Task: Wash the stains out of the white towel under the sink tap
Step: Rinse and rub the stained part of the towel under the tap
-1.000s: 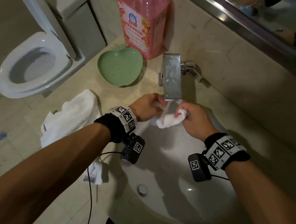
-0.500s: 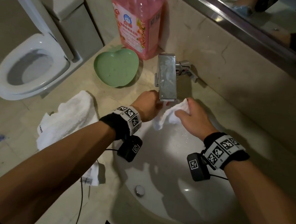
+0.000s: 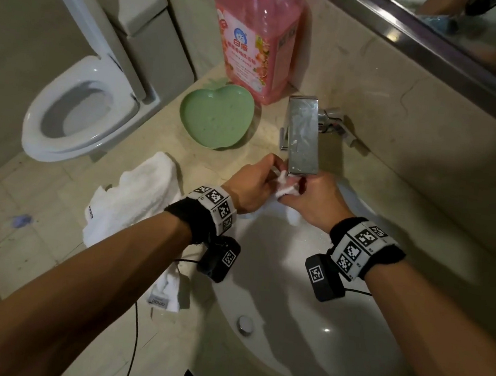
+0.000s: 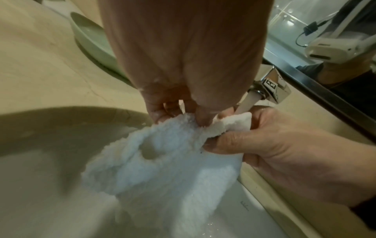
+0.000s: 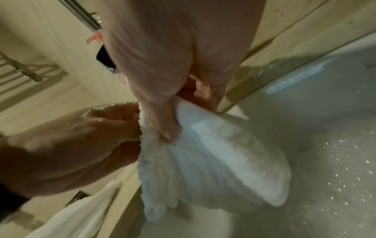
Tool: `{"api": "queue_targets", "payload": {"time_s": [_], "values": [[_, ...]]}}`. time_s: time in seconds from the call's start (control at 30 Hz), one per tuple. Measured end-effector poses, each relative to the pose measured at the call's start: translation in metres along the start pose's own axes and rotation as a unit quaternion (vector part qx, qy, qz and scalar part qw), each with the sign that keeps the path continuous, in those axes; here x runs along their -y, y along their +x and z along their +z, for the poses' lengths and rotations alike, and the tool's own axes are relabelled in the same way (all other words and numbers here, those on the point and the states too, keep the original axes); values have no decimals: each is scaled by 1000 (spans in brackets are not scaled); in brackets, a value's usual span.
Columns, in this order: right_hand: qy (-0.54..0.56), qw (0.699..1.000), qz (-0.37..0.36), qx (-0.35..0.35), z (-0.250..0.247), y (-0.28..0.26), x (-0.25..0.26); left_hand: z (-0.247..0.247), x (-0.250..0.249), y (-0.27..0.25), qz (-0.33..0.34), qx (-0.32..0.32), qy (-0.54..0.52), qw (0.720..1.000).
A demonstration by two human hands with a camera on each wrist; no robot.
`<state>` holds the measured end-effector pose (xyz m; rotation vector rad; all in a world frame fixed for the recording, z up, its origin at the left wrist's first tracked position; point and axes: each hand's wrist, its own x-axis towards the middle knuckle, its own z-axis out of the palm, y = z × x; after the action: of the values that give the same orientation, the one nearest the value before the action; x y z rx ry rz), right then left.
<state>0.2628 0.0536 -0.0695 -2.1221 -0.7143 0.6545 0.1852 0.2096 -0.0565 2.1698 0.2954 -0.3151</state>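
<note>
Head view: we see the left hand (image 3: pixel 253 185) and the right hand (image 3: pixel 316 199) side by side, knuckles nearly touching, just beneath the spout of the square chrome tap (image 3: pixel 302 135). Both hands have fingers curled tight, pinching a bunched fold of the small white terry towel (image 3: pixel 285 187) between them. From the left wrist, we see a stream of water (image 4: pixel 247 103) landing on the fold next to the right thumb; the towel's free part (image 4: pixel 162 169) hangs below the hands into the white ceramic sink basin (image 3: pixel 346 351). Both forearms reach forward over the basin. Beyond the left hand lies a green apple-shaped dish (image 3: pixel 216 117), holding nothing that we can see.
</note>
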Motion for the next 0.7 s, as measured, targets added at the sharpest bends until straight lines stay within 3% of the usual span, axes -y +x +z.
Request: {"api": "queue_targets", "payload": {"time_s": [0.17, 0.3, 0.5, 0.57, 0.7], "values": [[-54, 997, -40, 48, 1, -1, 1, -2, -3, 4, 1, 31, 16, 999], [-72, 997, -16, 24, -7, -1, -1, 1, -3, 10, -11, 32, -6, 999], [-136, 990, -6, 33, -14, -4, -7, 6, -10, 18, 10, 91, -87, 992], [-139, 990, -8, 15, -18, -8, -9, 9, -10, 22, -8, 80, -119, 990], [-73, 997, -22, -7, -20, -19, -10, 14, -7, 27, -76, 55, -83, 992]]}}
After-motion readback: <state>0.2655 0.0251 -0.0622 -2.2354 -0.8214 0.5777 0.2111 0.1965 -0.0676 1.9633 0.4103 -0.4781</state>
